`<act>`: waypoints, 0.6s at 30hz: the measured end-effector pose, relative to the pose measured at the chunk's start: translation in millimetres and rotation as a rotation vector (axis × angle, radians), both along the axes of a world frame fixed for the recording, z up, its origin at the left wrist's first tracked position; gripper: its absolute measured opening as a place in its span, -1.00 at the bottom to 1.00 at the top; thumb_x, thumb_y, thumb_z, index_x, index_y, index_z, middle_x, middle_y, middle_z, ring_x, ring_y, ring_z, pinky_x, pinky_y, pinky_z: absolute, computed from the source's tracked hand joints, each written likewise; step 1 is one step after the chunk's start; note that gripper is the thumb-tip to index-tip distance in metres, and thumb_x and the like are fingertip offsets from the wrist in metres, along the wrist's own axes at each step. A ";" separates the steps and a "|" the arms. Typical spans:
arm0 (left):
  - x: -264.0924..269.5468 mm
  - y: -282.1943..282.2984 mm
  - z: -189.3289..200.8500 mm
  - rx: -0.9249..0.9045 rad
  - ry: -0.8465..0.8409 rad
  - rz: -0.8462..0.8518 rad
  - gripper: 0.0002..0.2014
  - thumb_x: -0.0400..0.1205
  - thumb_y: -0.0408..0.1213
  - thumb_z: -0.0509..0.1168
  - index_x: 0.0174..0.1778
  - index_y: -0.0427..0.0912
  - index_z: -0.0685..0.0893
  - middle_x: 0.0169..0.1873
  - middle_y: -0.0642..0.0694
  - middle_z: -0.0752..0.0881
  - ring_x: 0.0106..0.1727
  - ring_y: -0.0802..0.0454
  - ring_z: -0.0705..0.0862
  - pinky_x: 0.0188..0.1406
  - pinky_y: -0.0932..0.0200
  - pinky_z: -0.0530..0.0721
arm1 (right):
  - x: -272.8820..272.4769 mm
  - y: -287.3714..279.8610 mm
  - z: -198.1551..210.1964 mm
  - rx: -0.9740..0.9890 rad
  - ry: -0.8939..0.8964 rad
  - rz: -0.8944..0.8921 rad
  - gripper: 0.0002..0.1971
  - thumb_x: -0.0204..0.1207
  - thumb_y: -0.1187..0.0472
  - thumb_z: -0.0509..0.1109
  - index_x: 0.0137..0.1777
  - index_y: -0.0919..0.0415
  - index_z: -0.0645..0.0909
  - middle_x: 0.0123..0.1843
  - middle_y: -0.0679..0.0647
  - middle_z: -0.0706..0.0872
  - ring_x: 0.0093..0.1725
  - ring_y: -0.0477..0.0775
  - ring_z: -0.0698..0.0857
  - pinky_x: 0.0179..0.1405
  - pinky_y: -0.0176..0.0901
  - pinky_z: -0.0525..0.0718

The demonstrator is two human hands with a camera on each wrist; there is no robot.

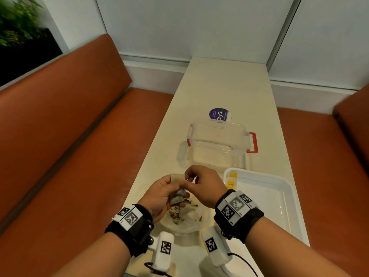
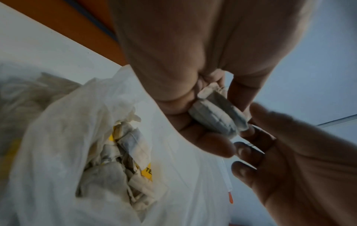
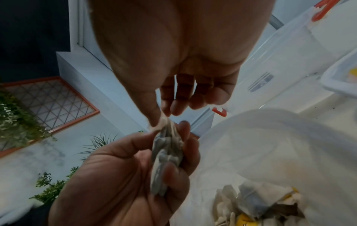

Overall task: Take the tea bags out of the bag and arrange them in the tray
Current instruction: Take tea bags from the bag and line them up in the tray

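My left hand [image 1: 165, 191] grips a small bunch of grey-white tea bags [image 1: 177, 194] above the white plastic bag [image 1: 185, 218], which lies open on the table with several more tea bags [image 2: 125, 160] inside. My right hand [image 1: 196, 178] pinches the top edge of one tea bag [image 3: 164, 122] in that bunch between thumb and fingertips. The white tray [image 1: 279, 198] sits to the right, with two yellow-tagged tea bags [image 1: 232, 179] at its far left corner. In the left wrist view the bunch [image 2: 216, 113] sits between my left thumb and fingers.
A clear plastic container [image 1: 217, 144] with red handles stands just beyond the hands, and a purple round sticker [image 1: 218, 114] lies behind it. Orange benches run along both sides of the narrow cream table [image 1: 219, 86]. A wall closes the far end.
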State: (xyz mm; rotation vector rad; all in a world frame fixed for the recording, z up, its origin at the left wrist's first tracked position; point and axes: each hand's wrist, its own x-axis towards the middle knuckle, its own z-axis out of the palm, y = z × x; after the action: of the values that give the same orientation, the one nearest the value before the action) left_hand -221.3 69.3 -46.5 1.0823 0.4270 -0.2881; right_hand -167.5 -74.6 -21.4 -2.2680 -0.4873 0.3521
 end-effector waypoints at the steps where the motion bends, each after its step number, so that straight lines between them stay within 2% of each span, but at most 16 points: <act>1: -0.2 -0.4 0.4 -0.021 -0.006 0.007 -0.79 0.68 -0.53 0.12 0.09 -0.32 0.64 -0.21 -0.33 0.67 -0.34 -0.10 0.71 -0.48 0.10 0.68 | 0.3 0.5 -0.1 0.004 0.003 0.001 -0.91 0.50 0.05 0.43 -0.14 0.04 0.63 -0.24 -0.15 0.65 -0.34 -0.26 0.52 -0.31 -0.35 0.41; 3: -1.8 -1.4 0.4 -0.074 -0.020 0.016 -0.76 0.62 -0.40 0.19 0.17 -0.34 0.64 -0.13 -0.33 0.69 -0.28 -0.13 0.71 -0.42 0.07 0.67 | 0.1 -0.1 -0.3 0.009 0.009 0.005 -0.91 0.54 0.07 0.40 -0.13 0.05 0.66 -0.24 -0.15 0.67 -0.35 -0.24 0.55 -0.31 -0.35 0.45; 5: -3.4 -3.5 -1.3 -0.137 -0.002 0.041 -0.60 0.59 -0.11 0.28 0.21 -0.34 0.65 -0.13 -0.30 0.71 -0.22 -0.14 0.70 -0.40 0.06 0.66 | -0.9 -2.1 -0.2 0.022 0.005 0.001 -0.91 0.56 0.09 0.39 -0.08 0.05 0.71 -0.25 -0.19 0.67 -0.38 -0.26 0.57 -0.36 -0.49 0.44; 7: -3.4 -8.0 -1.9 -0.178 0.043 0.068 -0.48 0.63 0.12 0.17 0.20 -0.29 0.65 -0.14 -0.26 0.72 -0.18 -0.14 0.69 -0.43 0.08 0.63 | -2.1 -4.6 -0.5 0.038 -0.007 -0.024 -0.90 0.54 0.10 0.43 -0.06 0.05 0.77 -0.30 -0.24 0.65 -0.39 -0.30 0.57 -0.36 -0.56 0.44; 10: -2.8 -13.8 -2.7 -0.212 0.101 0.127 -0.35 0.60 0.30 0.09 0.20 -0.25 0.64 -0.16 -0.22 0.72 -0.21 -0.10 0.66 -0.48 0.14 0.58 | -3.7 -8.0 0.1 0.070 0.020 -0.053 -0.88 0.50 0.06 0.48 -0.05 0.03 0.81 -0.27 -0.21 0.70 -0.33 -0.24 0.60 -0.34 -0.56 0.45; 12: -2.2 -14.2 -6.6 -0.164 0.142 0.167 -0.36 0.57 0.33 0.14 0.15 -0.21 0.68 -0.14 -0.19 0.73 -0.23 -0.05 0.66 -0.47 0.16 0.52 | -4.5 -10.3 0.6 0.113 0.058 -0.053 -0.90 0.49 0.03 0.49 -0.08 -0.01 0.80 -0.24 -0.17 0.74 -0.27 -0.16 0.64 -0.27 -0.46 0.52; 14: -0.3 -12.8 -10.4 -0.089 0.171 0.201 -0.40 0.56 0.30 0.21 0.14 -0.20 0.71 -0.13 -0.17 0.74 -0.28 0.00 0.63 -0.54 0.21 0.45 | -4.2 -14.3 2.7 0.178 0.088 -0.068 -0.95 0.50 0.02 0.48 -0.15 -0.07 0.75 -0.23 -0.17 0.74 -0.26 -0.13 0.64 -0.21 -0.33 0.57; 16: 2.4 -8.9 -10.6 0.013 0.181 0.296 -0.49 0.55 0.18 0.34 0.06 -0.25 0.66 -0.18 -0.19 0.70 -0.41 0.02 0.59 -0.64 0.25 0.38 | -2.9 -19.5 5.4 0.226 0.098 -0.102 -0.92 0.51 0.03 0.47 -0.20 -0.08 0.70 -0.24 -0.17 0.72 -0.28 -0.14 0.61 -0.22 -0.29 0.56; 18: 2.7 -4.0 -5.8 0.169 0.121 0.373 -0.64 0.53 0.01 0.45 -0.14 -0.24 0.56 -0.31 -0.16 0.62 -0.50 0.02 0.54 -0.66 0.26 0.36 | -1.0 -25.3 8.1 0.229 0.081 -0.156 -0.90 0.51 0.04 0.46 -0.22 -0.04 0.70 -0.26 -0.17 0.71 -0.29 -0.12 0.60 -0.21 -0.21 0.59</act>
State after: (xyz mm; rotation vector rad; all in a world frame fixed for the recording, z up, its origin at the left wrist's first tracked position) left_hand -218.6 65.3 -52.3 1.1284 0.7606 0.0145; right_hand -168.5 -99.9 -13.3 -2.0454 -0.2912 0.2917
